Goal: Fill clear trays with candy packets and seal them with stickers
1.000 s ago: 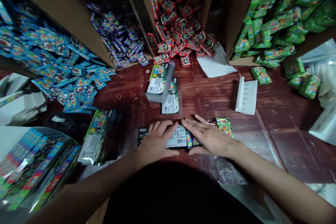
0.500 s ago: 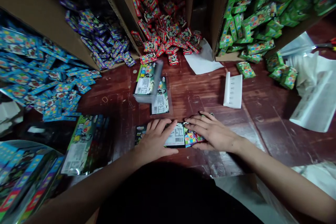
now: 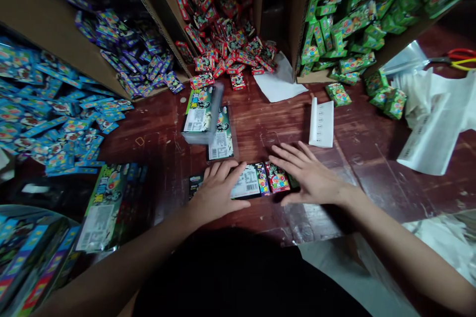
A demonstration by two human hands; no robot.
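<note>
My left hand (image 3: 217, 188) lies flat, fingers spread, on a dark printed package (image 3: 245, 183) with a white label, covering its left part. At the package's right end small candy boxes stand in line: a purple one (image 3: 263, 178) and a red one (image 3: 277, 178). My right hand (image 3: 307, 173) hovers over the right end of this row with its fingers apart, and a darker box there is partly hidden beneath it. Beyond my left hand lie a stack of clear-wrapped header cards (image 3: 199, 116) and a single card (image 3: 222, 138).
Cardboard bins at the back hold purple (image 3: 137, 54), red (image 3: 223, 34) and green boxes (image 3: 345, 20); blue boxes (image 3: 70, 114) heap at the left. Filled packs (image 3: 104, 208) lie left. A folded paper (image 3: 322, 123), a plastic-film roll (image 3: 424, 133) and scissors (image 3: 459, 59) are on the right.
My right hand has lifted off the boxes and spread, uncovering the red one. My left hand stays on the package. The whole view has shifted slightly.
</note>
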